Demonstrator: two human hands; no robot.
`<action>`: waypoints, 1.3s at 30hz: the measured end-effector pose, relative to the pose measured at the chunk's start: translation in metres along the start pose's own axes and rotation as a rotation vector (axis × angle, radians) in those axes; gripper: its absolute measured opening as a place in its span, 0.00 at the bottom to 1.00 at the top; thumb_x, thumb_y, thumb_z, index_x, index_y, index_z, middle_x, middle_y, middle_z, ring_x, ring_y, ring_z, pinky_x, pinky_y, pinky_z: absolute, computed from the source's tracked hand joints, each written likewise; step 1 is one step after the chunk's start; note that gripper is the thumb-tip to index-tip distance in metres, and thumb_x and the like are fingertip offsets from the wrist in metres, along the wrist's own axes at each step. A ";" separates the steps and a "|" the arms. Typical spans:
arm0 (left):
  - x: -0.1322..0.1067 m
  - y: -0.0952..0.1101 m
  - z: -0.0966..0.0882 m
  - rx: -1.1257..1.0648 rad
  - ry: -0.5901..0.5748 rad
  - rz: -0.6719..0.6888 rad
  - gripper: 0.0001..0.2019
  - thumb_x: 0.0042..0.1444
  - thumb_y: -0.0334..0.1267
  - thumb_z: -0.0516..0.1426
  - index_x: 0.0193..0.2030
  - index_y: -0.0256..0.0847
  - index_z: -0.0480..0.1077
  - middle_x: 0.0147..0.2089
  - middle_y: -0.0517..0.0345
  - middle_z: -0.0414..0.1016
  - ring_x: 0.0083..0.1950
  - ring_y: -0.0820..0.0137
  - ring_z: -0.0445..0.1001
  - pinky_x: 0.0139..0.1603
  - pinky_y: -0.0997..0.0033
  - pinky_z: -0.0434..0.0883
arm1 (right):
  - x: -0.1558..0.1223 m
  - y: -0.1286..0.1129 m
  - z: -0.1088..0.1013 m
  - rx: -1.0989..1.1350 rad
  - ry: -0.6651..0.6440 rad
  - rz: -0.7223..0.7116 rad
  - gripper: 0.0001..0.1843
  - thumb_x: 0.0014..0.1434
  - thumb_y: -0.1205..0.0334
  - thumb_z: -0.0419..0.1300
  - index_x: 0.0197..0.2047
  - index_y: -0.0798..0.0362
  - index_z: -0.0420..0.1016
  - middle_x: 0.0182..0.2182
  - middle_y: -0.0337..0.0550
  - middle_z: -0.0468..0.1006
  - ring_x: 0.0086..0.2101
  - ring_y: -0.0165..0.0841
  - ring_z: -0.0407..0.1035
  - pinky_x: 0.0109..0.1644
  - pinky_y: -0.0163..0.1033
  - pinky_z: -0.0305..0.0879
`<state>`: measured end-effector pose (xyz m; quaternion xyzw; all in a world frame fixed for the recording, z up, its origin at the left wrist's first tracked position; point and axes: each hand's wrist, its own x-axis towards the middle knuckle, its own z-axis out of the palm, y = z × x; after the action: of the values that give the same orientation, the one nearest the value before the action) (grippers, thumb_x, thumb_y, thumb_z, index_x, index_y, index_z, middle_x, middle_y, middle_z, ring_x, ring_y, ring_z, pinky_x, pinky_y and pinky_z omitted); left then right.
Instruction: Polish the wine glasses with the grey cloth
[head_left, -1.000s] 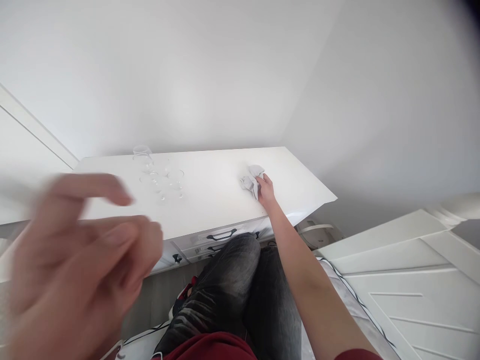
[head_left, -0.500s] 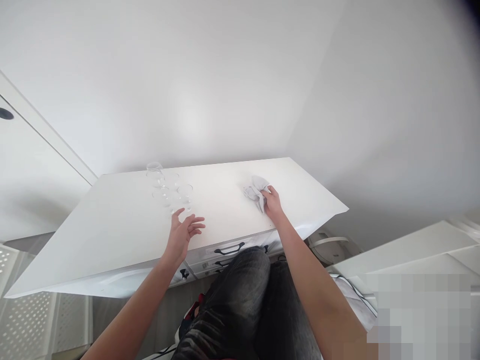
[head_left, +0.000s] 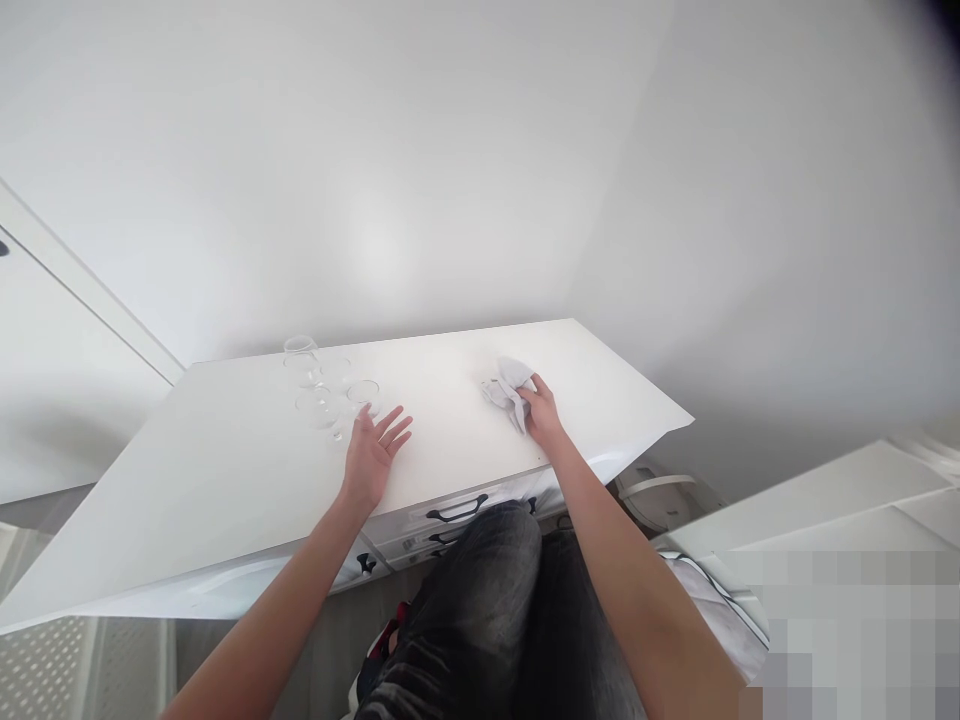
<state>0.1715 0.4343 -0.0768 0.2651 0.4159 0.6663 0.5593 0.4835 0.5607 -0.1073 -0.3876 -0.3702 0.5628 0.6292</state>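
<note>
Several clear stemmed glasses (head_left: 319, 385) stand grouped on the left half of a white cabinet top (head_left: 225, 460). My left hand (head_left: 373, 455) is beside the nearest glass (head_left: 364, 390), fingers spread and holding nothing; whether the thumb touches that glass I cannot tell. Farther right, my right hand (head_left: 544, 412) grips a crumpled light grey cloth (head_left: 511, 385) by its right side. The cloth is bunched up close to the top surface. My right fingers are partly hidden by its folds.
Dark handles (head_left: 457, 509) line the cabinet's front, close to my knees (head_left: 487, 560). A plain wall (head_left: 465, 180) rises behind. A white door (head_left: 67, 380) is at the left, perforated white baskets (head_left: 45, 660) below it. A white piece of furniture (head_left: 847, 500) stands at the right.
My left hand has moved up slightly towards the nearest glass, and its fingers have spread and straightened. My right hand keeps hold of the cloth with little movement. The view has tilted slightly.
</note>
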 end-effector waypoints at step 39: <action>0.160 -0.066 0.078 0.470 -0.430 0.252 0.29 0.58 0.59 0.69 0.60 0.47 0.74 0.55 0.50 0.82 0.52 0.60 0.85 0.64 0.50 0.78 | 0.053 0.026 0.050 -0.360 -0.422 -0.112 0.37 0.67 0.38 0.64 0.74 0.37 0.66 0.66 0.42 0.74 0.62 0.42 0.69 0.69 0.52 0.68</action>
<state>0.2330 0.6105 -0.1108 0.5703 0.3945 0.5452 0.4711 0.4325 0.6186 -0.1077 -0.3462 -0.6079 0.5207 0.4893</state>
